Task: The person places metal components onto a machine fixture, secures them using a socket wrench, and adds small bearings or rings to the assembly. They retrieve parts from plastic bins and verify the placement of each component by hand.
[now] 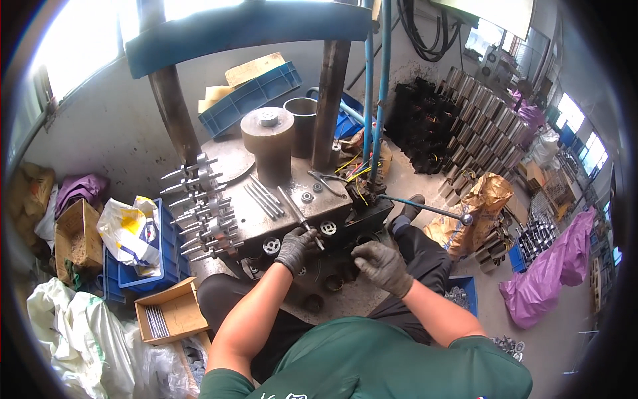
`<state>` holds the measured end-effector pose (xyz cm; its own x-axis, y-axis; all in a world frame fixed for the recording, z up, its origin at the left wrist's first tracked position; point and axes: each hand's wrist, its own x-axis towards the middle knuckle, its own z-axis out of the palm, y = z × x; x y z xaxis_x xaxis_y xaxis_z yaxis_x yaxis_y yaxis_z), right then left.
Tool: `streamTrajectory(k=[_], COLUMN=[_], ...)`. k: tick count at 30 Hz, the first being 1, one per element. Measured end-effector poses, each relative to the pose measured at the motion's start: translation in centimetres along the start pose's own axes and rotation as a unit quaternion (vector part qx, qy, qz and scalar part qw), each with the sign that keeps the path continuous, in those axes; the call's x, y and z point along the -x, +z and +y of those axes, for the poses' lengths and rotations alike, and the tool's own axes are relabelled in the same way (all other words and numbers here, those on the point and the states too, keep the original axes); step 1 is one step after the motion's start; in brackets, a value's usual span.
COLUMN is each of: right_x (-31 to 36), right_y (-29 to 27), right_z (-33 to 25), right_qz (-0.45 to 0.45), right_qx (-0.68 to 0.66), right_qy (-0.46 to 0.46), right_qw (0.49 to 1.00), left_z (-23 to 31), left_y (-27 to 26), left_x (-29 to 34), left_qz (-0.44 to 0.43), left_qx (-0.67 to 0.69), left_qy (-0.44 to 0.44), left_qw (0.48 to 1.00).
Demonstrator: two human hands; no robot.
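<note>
My left hand (pixel 296 250), in a grey work glove, is closed around a slim metal shaft (pixel 292 205) near its lower end. The shaft slants across the front of a steel press bed (pixel 249 223). To its left lie several loose metal rods (pixel 264 199) side by side. My right hand (pixel 384 266), gloved too, is held apart from the shaft, right of the bed's front edge; its fingers are curled in, and whatever they may hold is hidden. A round, holed metal part (pixel 328 228) sits at the bed's edge between my hands, with a similar disc (pixel 271 246) further left.
Shafts with rotor-like blocks (pixel 203 209) are stacked along the bed's left side. Behind stands a thick steel cylinder (pixel 268 143) under a blue crossbeam (pixel 249 36). Pliers (pixel 329 183) lie on the bed. A blue lever (pixel 425 207) juts out rightward. An open cardboard box (pixel 179 309) holds rods.
</note>
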<state>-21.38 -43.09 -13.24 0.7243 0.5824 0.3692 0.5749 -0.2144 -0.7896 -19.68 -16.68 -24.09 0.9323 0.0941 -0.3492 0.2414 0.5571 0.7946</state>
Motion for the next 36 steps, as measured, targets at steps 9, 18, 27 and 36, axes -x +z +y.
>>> streamTrajectory(k=[9, 18, 27, 36], right_x=[-6.0, -5.5, -10.1, -21.4], right_y=[-19.4, -21.6, -22.9, -21.9], right_z=[-8.3, -3.6, -2.6, -3.8], right_qz=[-0.089, -0.111, 0.166, 0.244], right_qx=[0.532, 0.478, 0.365, 0.265], right_qy=[-0.099, -0.014, -0.363, -0.351], right_qw=[0.836, 0.871, 0.841, 0.864], left_z=[-0.3, 6.6, 25.3, 32.6], left_y=[-0.3, 1.5, 7.0, 2.4], left_x=[1.3, 3.1, -1.5, -8.7], left_qz=[0.053, 0.04, 0.097, 0.235], left_qx=[-0.107, -0.235, -0.112, -0.14], left_qy=[0.067, 0.377, 0.522, 0.507], left_qw=[0.991, 0.895, 0.84, 0.818])
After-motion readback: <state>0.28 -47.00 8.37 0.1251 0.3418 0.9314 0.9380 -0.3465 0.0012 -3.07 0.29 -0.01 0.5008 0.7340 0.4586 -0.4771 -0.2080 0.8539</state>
